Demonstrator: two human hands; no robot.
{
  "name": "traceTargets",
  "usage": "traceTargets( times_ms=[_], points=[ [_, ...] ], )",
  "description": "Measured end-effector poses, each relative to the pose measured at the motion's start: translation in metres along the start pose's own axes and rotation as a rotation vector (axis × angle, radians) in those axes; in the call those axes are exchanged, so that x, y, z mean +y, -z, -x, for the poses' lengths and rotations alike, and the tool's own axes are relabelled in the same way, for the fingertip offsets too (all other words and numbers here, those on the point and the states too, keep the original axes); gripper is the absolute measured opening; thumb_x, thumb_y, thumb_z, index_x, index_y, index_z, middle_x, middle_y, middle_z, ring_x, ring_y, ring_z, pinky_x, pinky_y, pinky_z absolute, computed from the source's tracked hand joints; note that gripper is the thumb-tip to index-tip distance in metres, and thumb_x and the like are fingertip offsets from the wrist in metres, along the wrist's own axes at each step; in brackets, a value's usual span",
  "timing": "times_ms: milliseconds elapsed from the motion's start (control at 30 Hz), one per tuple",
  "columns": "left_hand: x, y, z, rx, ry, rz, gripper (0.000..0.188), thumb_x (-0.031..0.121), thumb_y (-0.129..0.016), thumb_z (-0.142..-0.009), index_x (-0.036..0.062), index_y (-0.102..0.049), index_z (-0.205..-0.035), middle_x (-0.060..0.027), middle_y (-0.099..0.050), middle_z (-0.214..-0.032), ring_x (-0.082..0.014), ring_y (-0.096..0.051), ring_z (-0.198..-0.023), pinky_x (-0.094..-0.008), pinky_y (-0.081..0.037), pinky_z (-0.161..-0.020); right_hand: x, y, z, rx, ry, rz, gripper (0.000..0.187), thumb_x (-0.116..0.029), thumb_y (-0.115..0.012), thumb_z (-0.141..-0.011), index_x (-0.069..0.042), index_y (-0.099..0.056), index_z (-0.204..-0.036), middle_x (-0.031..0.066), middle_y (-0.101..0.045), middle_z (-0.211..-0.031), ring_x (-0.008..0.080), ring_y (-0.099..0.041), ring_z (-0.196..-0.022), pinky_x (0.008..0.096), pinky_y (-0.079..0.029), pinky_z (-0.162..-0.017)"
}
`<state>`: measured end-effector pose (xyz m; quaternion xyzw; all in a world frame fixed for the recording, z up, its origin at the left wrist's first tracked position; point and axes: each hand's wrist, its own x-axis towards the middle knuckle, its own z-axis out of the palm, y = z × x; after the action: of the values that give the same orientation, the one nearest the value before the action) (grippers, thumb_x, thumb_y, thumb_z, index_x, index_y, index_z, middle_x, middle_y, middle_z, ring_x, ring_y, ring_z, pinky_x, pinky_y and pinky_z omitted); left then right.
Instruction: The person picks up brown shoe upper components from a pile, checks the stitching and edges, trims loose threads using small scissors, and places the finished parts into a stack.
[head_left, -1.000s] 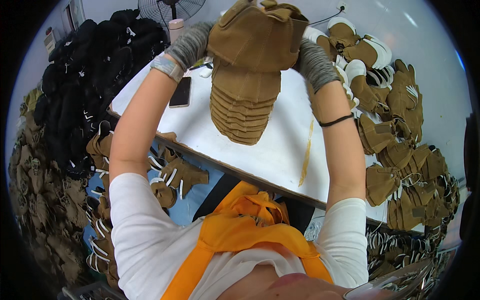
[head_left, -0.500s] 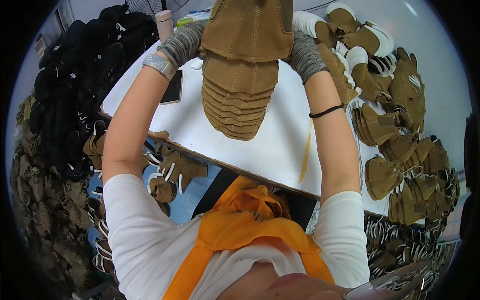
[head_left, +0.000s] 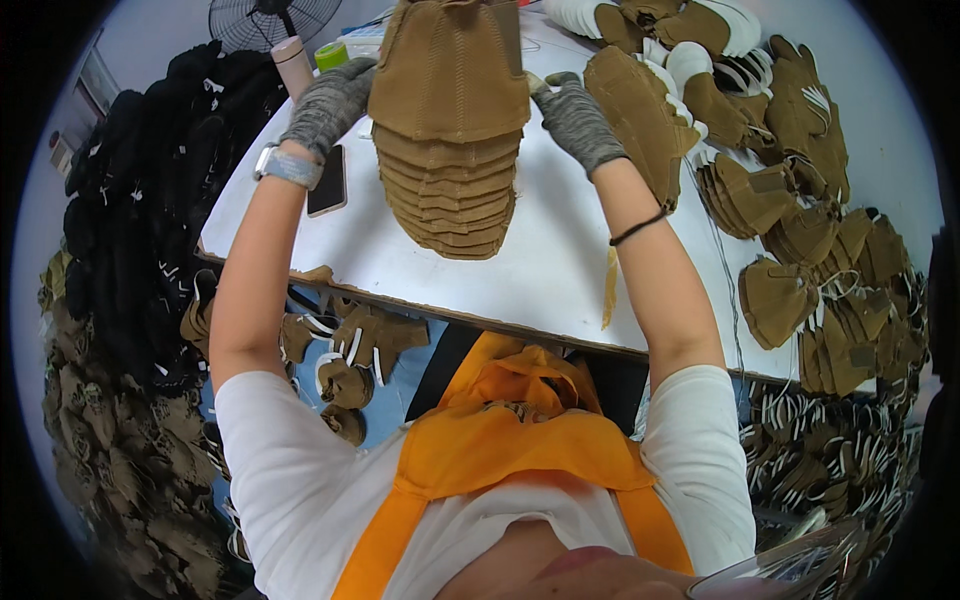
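A stack of brown stitched fabric pieces (head_left: 447, 190) lies on the white table, its layered curved edges fanned toward me. On top, at the far end, sits a larger brown piece with seams (head_left: 445, 85). My left hand (head_left: 335, 105), in a grey knit glove, is beside the left edge of the top piece, fingers stretched forward. At its right edge is my right hand (head_left: 578, 122), gloved alike, with thumb and fingers apart and bare tips at the fabric. The far end of the stack is cut off by the frame.
Left of the stack are a phone (head_left: 327, 182) and a pink bottle (head_left: 292, 66). Several brown pieces with white trim (head_left: 740, 195) fill the right side. Dark heaps (head_left: 150, 220) stand at left, and a fan (head_left: 270, 20) is at the back. Tape (head_left: 610, 290) sticks to the table.
The top piece has come lower onto the stack and sits slightly left. My hands, partly behind it before, are now out at its sides and more visible. The whole view has shifted.
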<state>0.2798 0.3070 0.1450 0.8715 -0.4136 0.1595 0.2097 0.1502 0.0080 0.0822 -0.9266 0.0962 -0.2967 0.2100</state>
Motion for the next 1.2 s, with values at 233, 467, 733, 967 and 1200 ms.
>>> traceTargets(
  times_ms=[233, 467, 733, 967, 1200],
  points=[
    [0.042, 0.034, -0.007, 0.457, -0.366, 0.840, 0.043, 0.026, -0.058, -0.097, 0.0056, -0.053, -0.134, -0.0091, -0.056, -0.132, -0.0185, -0.054, -0.118, -0.0313, -0.038, -0.106, -0.030, 0.036, 0.124, -0.172, -0.073, -0.459, 0.040, -0.034, -0.060, -0.093, 0.000, -0.059, -0.114, 0.0125, -0.065, -0.094, 0.0180, -0.063, -0.084, 0.0347, -0.050, -0.079],
    [0.095, 0.006, -0.006, 0.513, -0.307, 0.405, 0.045, 0.032, -0.070, -0.087, 0.0049, -0.058, -0.121, -0.0093, -0.060, -0.120, -0.0198, -0.057, -0.109, -0.0322, -0.047, -0.095, -0.016, 0.015, 0.240, -0.070, -0.109, -0.143, 0.027, -0.021, -0.063, -0.090, -0.002, -0.063, -0.109, 0.0142, -0.067, -0.098, 0.0272, -0.065, -0.094, 0.0377, -0.051, -0.085],
    [0.097, -0.017, -0.002, 0.626, -0.321, 0.582, 0.068, 0.045, -0.079, -0.076, 0.0024, -0.052, -0.121, -0.0127, -0.054, -0.115, -0.0238, -0.056, -0.109, -0.0346, -0.048, -0.093, -0.005, 0.018, 0.269, -0.082, -0.092, 0.067, 0.023, -0.022, -0.066, -0.086, -0.007, -0.067, -0.103, 0.0102, -0.065, -0.095, 0.0285, -0.060, -0.091, 0.0406, -0.044, -0.088],
    [0.080, -0.029, -0.010, 0.650, -0.310, 0.466, 0.072, 0.048, -0.081, -0.073, 0.0016, -0.050, -0.118, -0.0120, -0.054, -0.112, -0.0262, -0.055, -0.106, -0.0379, -0.043, -0.096, -0.004, 0.015, 0.265, -0.064, -0.086, 0.033, 0.020, -0.020, -0.066, -0.085, -0.007, -0.068, -0.100, 0.0107, -0.066, -0.091, 0.0284, -0.061, -0.087, 0.0408, -0.046, -0.084],
    [0.087, -0.031, 0.001, 0.779, -0.377, 0.584, 0.057, 0.029, -0.082, -0.077, 0.0067, -0.051, -0.120, -0.0088, -0.055, -0.114, -0.0194, -0.054, -0.106, -0.0343, -0.046, -0.095, -0.005, 0.015, 0.266, -0.037, -0.067, 0.028, 0.018, -0.018, -0.067, -0.084, -0.006, -0.069, -0.097, 0.0112, -0.066, -0.088, 0.0297, -0.061, -0.085, 0.0412, -0.047, -0.082]
  ],
)
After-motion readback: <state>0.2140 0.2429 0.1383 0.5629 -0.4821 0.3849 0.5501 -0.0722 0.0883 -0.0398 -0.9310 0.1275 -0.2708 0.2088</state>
